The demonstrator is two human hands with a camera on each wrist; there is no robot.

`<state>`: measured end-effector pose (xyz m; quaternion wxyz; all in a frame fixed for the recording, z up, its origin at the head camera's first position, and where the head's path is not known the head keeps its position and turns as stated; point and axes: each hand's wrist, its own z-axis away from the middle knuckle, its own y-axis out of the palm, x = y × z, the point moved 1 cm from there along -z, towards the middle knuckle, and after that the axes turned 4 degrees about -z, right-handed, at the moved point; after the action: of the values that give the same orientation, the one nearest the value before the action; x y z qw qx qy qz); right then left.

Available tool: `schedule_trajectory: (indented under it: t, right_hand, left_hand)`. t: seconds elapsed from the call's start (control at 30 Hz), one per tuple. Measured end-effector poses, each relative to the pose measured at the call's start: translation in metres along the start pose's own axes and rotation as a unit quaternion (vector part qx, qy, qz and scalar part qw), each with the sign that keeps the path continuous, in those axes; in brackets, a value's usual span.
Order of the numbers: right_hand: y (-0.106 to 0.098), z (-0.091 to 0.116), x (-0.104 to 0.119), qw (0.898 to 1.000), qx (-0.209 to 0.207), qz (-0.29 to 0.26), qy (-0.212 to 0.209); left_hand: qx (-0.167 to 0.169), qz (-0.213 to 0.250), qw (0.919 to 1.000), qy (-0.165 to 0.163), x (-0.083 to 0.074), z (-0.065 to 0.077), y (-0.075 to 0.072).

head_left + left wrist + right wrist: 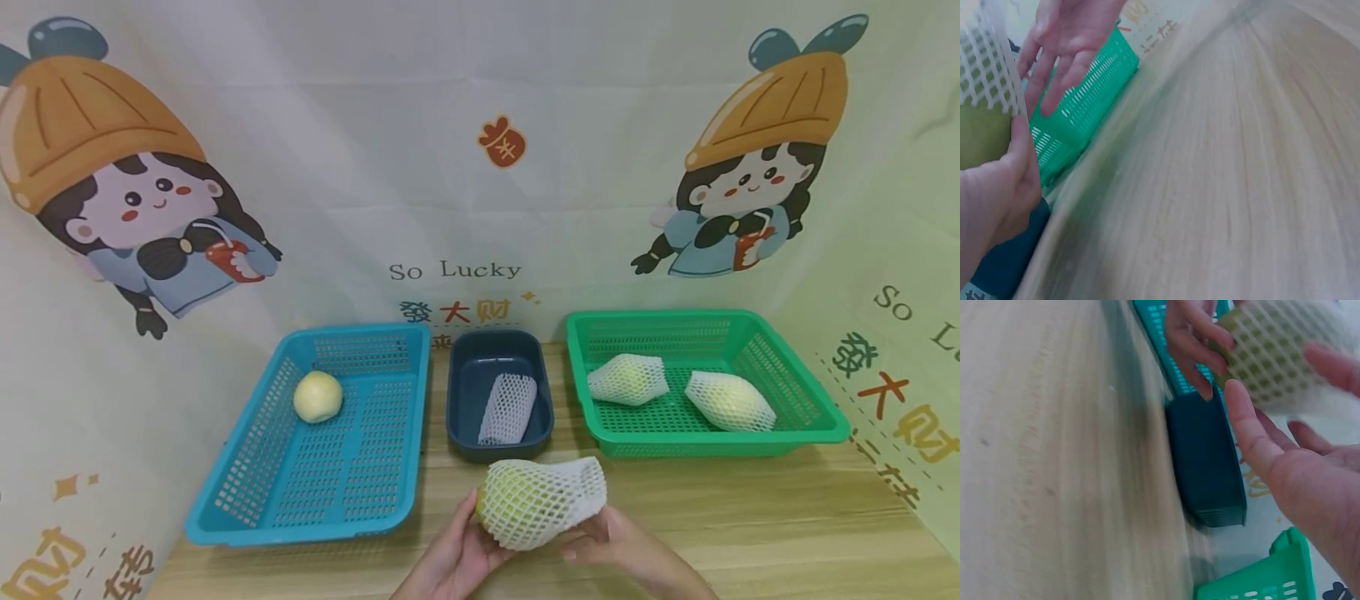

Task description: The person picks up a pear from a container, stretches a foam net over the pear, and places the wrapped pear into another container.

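Observation:
A round yellow-green fruit [517, 504] in a white foam net sleeve [581, 492] is held up in front of the dark box. My left hand [465, 550] grips it from the left and below, fingers and thumb at its bare end. In the left wrist view, the fruit's uncovered green skin [982, 134] shows below the net's edge. My right hand [611, 546] is just under the loose end of the sleeve, its fingers extended. The right wrist view shows its straight thumb close to the netted fruit [1279, 356].
A blue basket [300, 533] on the left holds one pale yellow fruit [318, 397]. In the middle, a dark blue box [498, 454] contains an empty foam net [510, 408]. The green basket [720, 437] at right holds two netted fruits [628, 380]. A printed cloth [360, 167] hangs behind.

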<state>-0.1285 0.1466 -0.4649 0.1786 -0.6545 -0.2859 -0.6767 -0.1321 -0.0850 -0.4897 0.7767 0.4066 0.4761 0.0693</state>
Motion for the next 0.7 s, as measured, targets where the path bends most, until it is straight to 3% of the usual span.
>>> schedule_trajectory:
  t: [0.1,0.27,0.47,0.6,0.7]
  right_hand:
    - [0.003,0.0,-0.001,0.999,-0.033,-0.004,0.028]
    - [0.001,-0.006,-0.003,0.996,-0.083,-0.042,0.018]
    - [-0.005,-0.009,-0.004,0.995,-0.068,-0.065,-0.023]
    - [-0.006,-0.01,-0.004,0.995,-0.057,-0.075,-0.022]
    - [-0.008,-0.009,-0.005,0.991,-0.017,-0.122,-0.042]
  left_hand:
    - [-0.022,-0.002,0.9997,0.007,-0.001,0.0,0.003]
    - [0.007,-0.007,0.9999,0.002,-0.001,0.004,0.007]
    - [0.036,-0.011,0.9993,0.004,-0.001,0.008,0.008]
    - [0.014,-0.019,0.9997,-0.001,0.0,0.008,0.009]
    - [-0.011,-0.039,0.9992,0.001,-0.001,0.007,0.009]
